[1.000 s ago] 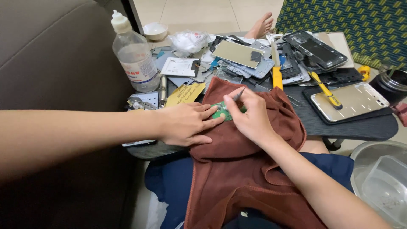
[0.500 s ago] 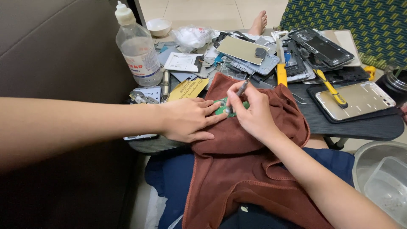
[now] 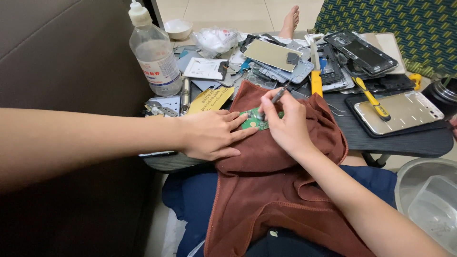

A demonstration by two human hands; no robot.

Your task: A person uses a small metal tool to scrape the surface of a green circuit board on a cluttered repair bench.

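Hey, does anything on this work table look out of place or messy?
Yes. Opened phones and loose parts lie heaped behind the brown cloth, some overlapping. The left hand steadies a green board while the right hand works it with a thin tool.

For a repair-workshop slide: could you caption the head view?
Left hand steadies a green circuit board on a brown cloth while the right hand works it with a slim tool.
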